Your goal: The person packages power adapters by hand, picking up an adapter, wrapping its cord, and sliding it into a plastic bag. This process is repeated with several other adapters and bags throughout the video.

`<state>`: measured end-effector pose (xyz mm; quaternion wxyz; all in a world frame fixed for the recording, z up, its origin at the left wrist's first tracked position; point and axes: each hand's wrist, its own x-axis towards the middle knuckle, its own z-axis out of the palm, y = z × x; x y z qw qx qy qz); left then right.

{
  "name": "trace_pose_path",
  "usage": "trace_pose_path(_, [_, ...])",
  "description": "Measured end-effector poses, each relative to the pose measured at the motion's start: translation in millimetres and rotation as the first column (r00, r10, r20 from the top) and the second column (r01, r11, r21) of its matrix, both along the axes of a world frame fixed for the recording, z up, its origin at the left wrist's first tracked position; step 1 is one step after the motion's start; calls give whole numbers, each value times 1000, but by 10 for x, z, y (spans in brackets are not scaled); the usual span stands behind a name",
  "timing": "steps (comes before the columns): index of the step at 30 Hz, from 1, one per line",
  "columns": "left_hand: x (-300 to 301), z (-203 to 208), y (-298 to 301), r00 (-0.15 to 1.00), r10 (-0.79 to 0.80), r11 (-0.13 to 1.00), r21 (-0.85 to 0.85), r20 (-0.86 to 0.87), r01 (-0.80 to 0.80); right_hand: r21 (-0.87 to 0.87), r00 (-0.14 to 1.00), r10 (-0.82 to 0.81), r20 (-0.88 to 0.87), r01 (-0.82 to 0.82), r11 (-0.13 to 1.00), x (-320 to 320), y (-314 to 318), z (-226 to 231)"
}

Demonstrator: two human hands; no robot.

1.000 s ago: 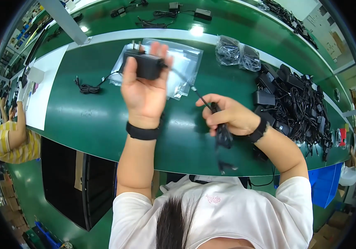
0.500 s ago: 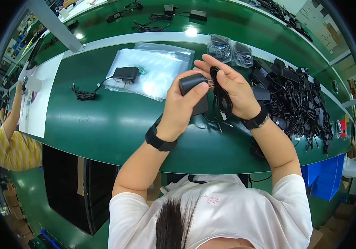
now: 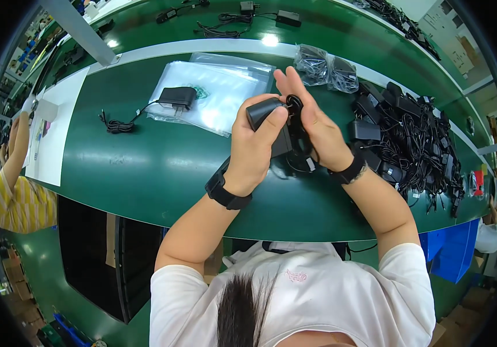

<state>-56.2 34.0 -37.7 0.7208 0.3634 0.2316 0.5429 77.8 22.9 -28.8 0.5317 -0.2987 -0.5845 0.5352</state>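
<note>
Item: black power adapter (image 3: 267,118) with its cord (image 3: 297,144), held at centre frame above the green surface (image 3: 144,173). Left hand (image 3: 254,147): fingers closed round the adapter body, thumb laid along its side, gripping it firmly. Right hand (image 3: 312,124): fingers partly curled, palm against the coiled cord, forefinger stretched upward; it appears to pinch the loops against the adapter, though the exact contact is hidden between the hands. Handling, as judged: the body is a stiff plastic block, light, smooth and a little slippery, unlikely to break under a plain grip; best taken across its flat sides. The cord is soft and springy, apt to uncoil if released, so it wants holding at the bundle's middle. Black bands on both wrists. Other stock: a second adapter (image 3: 176,97) with loose cord (image 3: 115,122) lying on a stack of clear plastic bags (image 3: 225,95), upper centre left of the frame; two bagged adapters (image 3: 326,69) at upper centre; a large heap of black adapters and cords (image 3: 410,139) at right; white sheet (image 3: 57,133) at left. A second person in a striped yellow sleeve (image 3: 14,199) at the far left edge.
</note>
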Motion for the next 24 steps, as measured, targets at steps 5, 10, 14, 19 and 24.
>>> trace_pose_path(5, [-17,33,-14,983,79,995,68,-166,-69,441,820,-347,455,131,888,-49,17,-81])
trace_pose_path(10, [-15,34,5,988,-11,999,50,-154,19,442,866,-273,418,69,895,-38,57,14])
trace_pose_path(14, [-1,-2,58,977,81,993,96,-196,-63,219,804,-139,578,11,976,-32,135,127])
trace_pose_path(19, [-103,24,55,985,-64,978,187,-161,94,312,838,-175,518,5,950,-94,92,127])
trace_pose_path(24, [-105,49,115,963,47,948,316,-266,41,524,789,-461,406,213,825,-32,-47,178])
